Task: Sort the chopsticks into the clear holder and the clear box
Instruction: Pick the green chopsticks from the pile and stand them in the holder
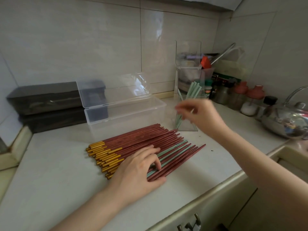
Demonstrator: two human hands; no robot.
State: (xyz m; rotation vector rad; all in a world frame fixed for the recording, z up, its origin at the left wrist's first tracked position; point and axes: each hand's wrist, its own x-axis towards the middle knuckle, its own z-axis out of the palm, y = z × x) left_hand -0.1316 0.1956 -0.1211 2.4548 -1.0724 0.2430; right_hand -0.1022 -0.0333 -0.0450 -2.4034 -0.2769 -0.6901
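Note:
A pile of dark red chopsticks (141, 139) with gold ends lies on the white counter (58, 172), with a few mint green chopsticks (173, 150) mixed in on its right side. My left hand (140, 165) rests on the pile's near end, fingertips on a mint one and thumb against the nearest sticks. Behind the pile, the clear box (125, 114) stands with its lid up and looks empty. To its right, the upright clear holder (186, 125) contains several mint chopsticks (195, 88). My right hand (198, 112), blurred, hovers in front of the holder with fingers loosely spread.
Two dark boxes (46, 99) are stacked at the back left. Spice jars (241, 95) and a steel kettle (286, 120) crowd the right of the counter, beside a sink (296, 157). A tall clear container (188, 64) stands behind the holder.

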